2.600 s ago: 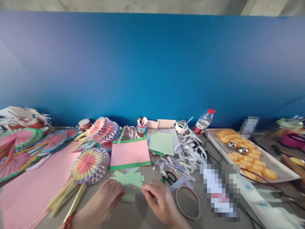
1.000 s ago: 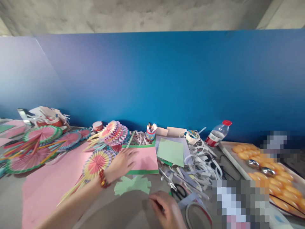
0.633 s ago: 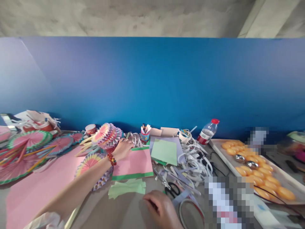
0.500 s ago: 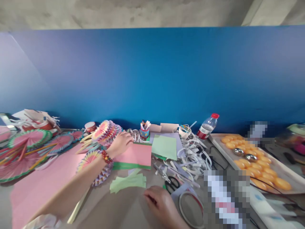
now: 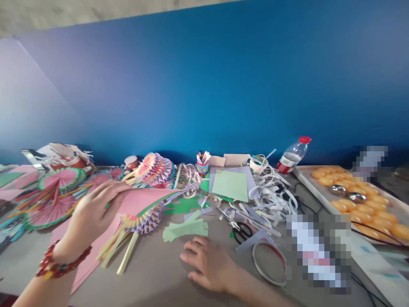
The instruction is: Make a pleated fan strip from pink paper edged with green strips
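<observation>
My left hand (image 5: 100,209), with a red bead bracelet at the wrist, grips a pink paper sheet (image 5: 145,199) by its left end. A green edge shows along the lower side of that sheet, which is lifted off the table and tilted. Below it lies a pleated paper fan (image 5: 142,219) with pale yellow sticks. My right hand (image 5: 207,262) rests low over the grey table with its fingers spread and nothing in them. Light green paper strips (image 5: 185,230) lie just beyond its fingertips. To its right are black-handled scissors (image 5: 242,233) and a roll of tape (image 5: 268,262).
White paper scraps (image 5: 271,196) heap up right of a light green sheet (image 5: 230,184). Behind stand a pen cup (image 5: 202,165) and a red-capped bottle (image 5: 293,155). A tray of orange balls (image 5: 367,209) is at right. Finished fans (image 5: 60,187) crowd the left.
My left hand has drawn back to the left, lifting the pink sheet away from the middle of the table. My right hand has opened from a loose curl. The view has shifted.
</observation>
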### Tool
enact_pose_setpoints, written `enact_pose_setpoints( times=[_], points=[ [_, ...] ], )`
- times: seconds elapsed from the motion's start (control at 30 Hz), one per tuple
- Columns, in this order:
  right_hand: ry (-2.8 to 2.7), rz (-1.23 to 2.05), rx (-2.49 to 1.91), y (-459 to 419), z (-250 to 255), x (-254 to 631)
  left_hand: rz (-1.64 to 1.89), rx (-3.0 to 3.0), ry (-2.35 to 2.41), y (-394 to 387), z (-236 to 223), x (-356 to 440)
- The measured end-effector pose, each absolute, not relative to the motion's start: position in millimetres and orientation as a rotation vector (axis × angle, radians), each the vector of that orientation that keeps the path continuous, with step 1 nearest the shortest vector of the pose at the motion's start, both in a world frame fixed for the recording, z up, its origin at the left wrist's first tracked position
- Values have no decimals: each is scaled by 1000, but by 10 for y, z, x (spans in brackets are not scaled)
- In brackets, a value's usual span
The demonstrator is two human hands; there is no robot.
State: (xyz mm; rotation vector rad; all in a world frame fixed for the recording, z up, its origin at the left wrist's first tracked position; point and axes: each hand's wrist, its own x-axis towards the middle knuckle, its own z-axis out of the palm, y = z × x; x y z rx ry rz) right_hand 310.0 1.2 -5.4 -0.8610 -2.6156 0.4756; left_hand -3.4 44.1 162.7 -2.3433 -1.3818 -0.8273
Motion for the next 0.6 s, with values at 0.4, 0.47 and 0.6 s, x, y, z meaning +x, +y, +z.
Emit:
enact_pose_setpoints(
  times=[0.4, 0.47, 0.6],
  points=[
    [-2428, 351, -1041, 663, 64, 3193, -1080, -2883, -1695, 385, 1202, -151],
    [-2341, 336, -1143, 583, 95, 3463, -732, -3208, -1668, 465, 1072, 126],
    [-2207, 307, -1328, 287, 124, 3958, -321, -3418, -1408, 621, 779, 704]
  ],
)
